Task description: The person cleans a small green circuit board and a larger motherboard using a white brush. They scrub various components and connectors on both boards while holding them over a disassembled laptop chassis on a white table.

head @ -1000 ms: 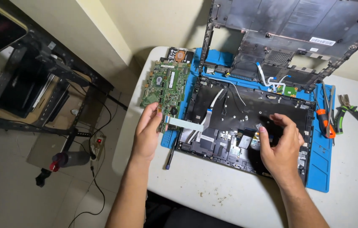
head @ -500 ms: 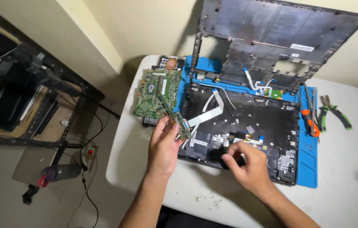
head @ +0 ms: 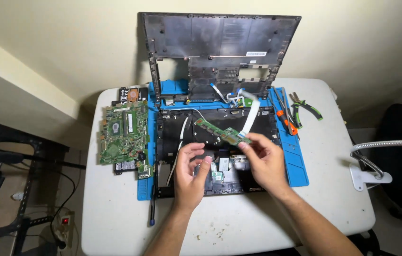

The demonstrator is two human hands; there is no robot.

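Note:
My right hand (head: 266, 160) pinches the right end of a narrow green circuit board (head: 220, 132) and holds it in the air above the opened black laptop base (head: 263, 124). A white ribbon cable (head: 251, 111) hangs from the board's right end and trails toward the back. My left hand (head: 189, 173) hovers just below the board's left half with fingers curled and apart; it holds nothing. The laptop base lies on a blue work mat (head: 297, 163).
A green motherboard (head: 122, 132) lies left of the mat. The laptop's bottom cover (head: 220, 42) leans upright against the wall. Orange-handled screwdrivers (head: 284, 121) and green pliers (head: 308, 109) lie at the right. A dark pen-like tool (head: 152, 208) lies at the front left, a gooseneck clamp (head: 371, 176) on the right table edge.
The narrow board passed from my left hand to my right and moved rightward over the laptop base. My left hand let go. The view swung right.

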